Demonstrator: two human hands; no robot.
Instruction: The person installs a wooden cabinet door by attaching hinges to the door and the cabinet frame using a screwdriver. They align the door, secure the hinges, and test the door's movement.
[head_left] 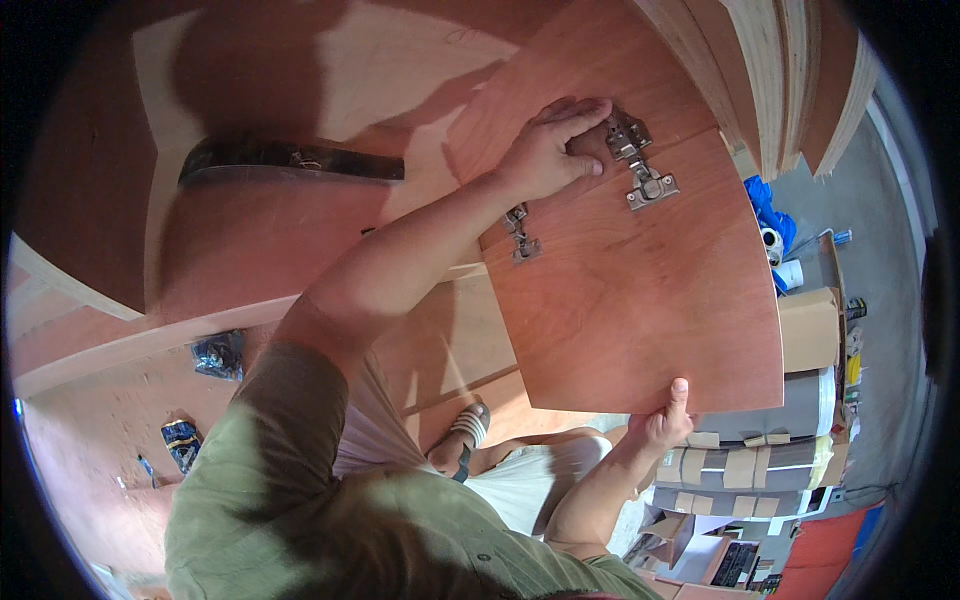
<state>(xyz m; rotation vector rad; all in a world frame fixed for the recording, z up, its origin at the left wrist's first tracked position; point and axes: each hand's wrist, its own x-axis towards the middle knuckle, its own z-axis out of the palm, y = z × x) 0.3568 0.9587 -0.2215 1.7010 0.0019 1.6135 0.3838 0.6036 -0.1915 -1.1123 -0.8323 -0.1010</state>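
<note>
A reddish wooden cabinet door panel (650, 300) spans the middle right, tilted in front of me. Two metal cabinet hinges join its upper edge to the board above: one hinge (640, 165) at the right, another hinge (522, 235) at the left, partly behind my wrist. My left hand (560, 145) rests on the upper board beside the right hinge, index finger stretched to the hinge plate and thumb apart; its other fingers are partly hidden. My right hand (665, 425) grips the door's lower edge, thumb on the face, fingers underneath.
A curved black strip (290, 160) lies on the wood at the upper left. Dark plastic packets (218, 355) lie lower left. Stacked plywood edges (780, 80) rise at the upper right. Cardboard boxes (810, 330) and wrapped grey panels (745, 468) stand beyond the door at right.
</note>
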